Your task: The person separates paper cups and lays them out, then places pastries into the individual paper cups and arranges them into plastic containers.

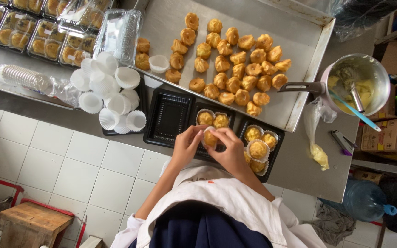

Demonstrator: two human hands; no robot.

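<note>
At lower centre of frame, over black tray (168,138): left hand (187,144) & right hand (228,149) pinching one cream puff (210,138) in white paper cup. Judged light, soft, crushable; best held by cup sides w/ fingertips.

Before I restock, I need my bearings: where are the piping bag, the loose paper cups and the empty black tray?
piping bag (319,154), head view, on its filled tip.
loose paper cups (109,89), head view, middle of the pile.
empty black tray (168,117), head view, on its ribbed floor.

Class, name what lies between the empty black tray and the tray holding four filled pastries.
In the head view, a black tray with two cupped pastries lies between them.
</note>
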